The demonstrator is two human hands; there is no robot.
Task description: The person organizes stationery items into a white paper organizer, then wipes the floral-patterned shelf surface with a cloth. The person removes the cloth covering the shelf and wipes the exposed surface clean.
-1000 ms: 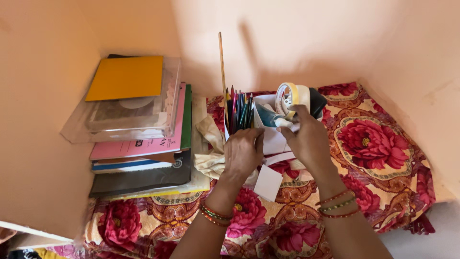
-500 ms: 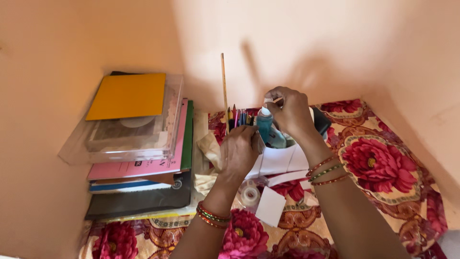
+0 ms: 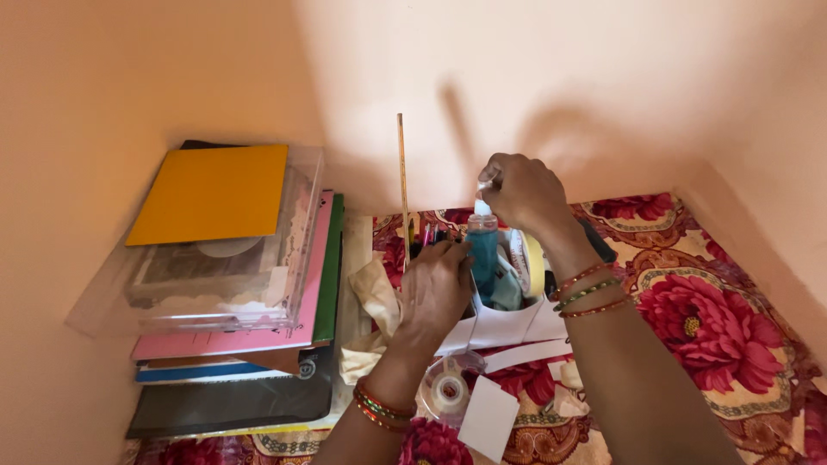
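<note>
- Far left: stack of books [image 3: 237,344] against the wall, a clear plastic box [image 3: 215,258] on top, orange card [image 3: 211,194] lying on the box.
- Just right of the stack: crumpled cream cloth [image 3: 375,301], partly hidden behind the wrist.
- Upright against the wall: thin wooden stick [image 3: 402,185], rising from the white paper holder [image 3: 500,327].
- Left hand [image 3: 437,293] laid on the holder's near-left edge, fingers curled over the rim, fingertips touching the side of the blue bottle [image 3: 484,254]; grip on the rim itself hidden by the knuckles.
- Below that hand: roll of clear tape [image 3: 448,392] on the flowered cloth [image 3: 715,331], a white card [image 3: 489,418] just beside it.
- Blue bottle standing upright inside the holder, between the two hands, white cap at the top.
- Right hand [image 3: 521,189] above the bottle, fingers pinched tight around the cap [image 3: 483,207], bangles on the wrist.
- Right of the bottle, inside the holder: roll of yellowish tape [image 3: 527,263] on edge, close beside it.
</note>
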